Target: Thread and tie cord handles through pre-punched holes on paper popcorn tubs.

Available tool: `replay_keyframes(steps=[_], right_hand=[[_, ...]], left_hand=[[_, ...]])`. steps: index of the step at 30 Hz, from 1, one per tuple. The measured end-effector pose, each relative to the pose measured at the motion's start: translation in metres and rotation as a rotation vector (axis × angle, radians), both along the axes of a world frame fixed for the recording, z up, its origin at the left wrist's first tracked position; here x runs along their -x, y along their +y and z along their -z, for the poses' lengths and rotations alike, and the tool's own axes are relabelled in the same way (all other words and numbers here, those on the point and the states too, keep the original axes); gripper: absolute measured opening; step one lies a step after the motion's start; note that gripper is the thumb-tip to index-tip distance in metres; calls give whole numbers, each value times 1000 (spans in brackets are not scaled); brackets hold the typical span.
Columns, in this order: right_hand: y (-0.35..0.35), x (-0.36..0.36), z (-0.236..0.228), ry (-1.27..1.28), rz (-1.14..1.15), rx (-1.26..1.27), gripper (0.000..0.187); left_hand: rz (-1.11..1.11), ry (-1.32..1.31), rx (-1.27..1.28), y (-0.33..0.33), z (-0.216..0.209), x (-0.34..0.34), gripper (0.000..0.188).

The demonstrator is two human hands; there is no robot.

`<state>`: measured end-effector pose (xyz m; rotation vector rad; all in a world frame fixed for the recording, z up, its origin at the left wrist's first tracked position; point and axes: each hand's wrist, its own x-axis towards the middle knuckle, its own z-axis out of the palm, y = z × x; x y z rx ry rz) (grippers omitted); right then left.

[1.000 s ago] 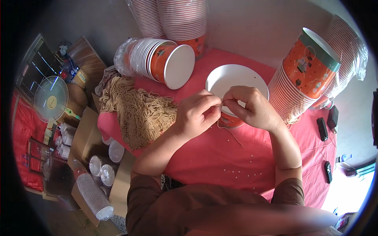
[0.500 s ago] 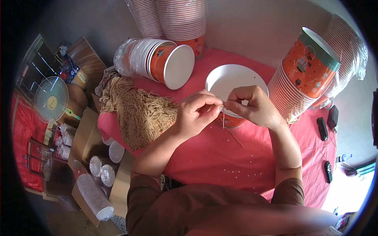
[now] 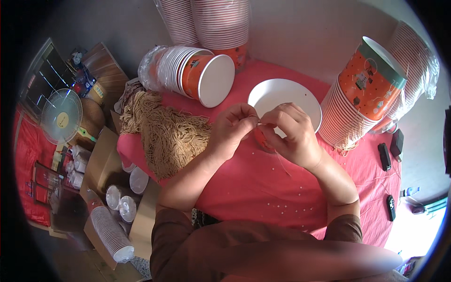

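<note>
My left hand (image 3: 231,134) and my right hand (image 3: 295,138) meet fingertip to fingertip above the near rim of a paper bucket (image 3: 270,91). Both are pinched on a thin tan string (image 3: 283,165), whose loose end trails below my right hand. Exactly how the string runs between the fingers is too small to make out. The bucket stands upright, white inside and orange outside, partly hidden by my hands. Left of my left forearm, a big heap of tan strings (image 3: 176,136) lies at the table's edge.
Small white bits (image 3: 293,206) are scattered on the red tablecloth (image 3: 249,192). Nested buckets (image 3: 216,81) lie at the back left; another stack (image 3: 369,80) stands right, strings at its foot. Black devices (image 3: 384,156) sit far right. An open carton (image 3: 101,162) of wrapped cups is lower left.
Both hands have shifted slightly left. My right hand has turned, its fingers now curled toward my left fingertips, and the string's tail hangs from under it.
</note>
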<state>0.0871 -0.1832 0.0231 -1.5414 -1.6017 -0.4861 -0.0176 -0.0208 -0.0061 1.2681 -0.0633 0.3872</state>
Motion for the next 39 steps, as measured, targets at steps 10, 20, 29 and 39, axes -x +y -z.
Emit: replay_keyframes(steps=[10, 20, 29, 39], right_hand=[[1, -4, -2, -73, 9, -84, 27], [-1, -6, -4, 143, -56, -21, 19], [-2, -8, -4, 25, 7, -72, 17], [-7, -11, -9, -120, 104, 30, 14]], left_hand=[[130, 0, 135, 2, 3, -2, 9], [86, -66, 128, 3, 8, -4, 14], [-38, -115, -145, 0, 6, 0, 14], [-144, -146, -202, 1, 4, 0, 10]])
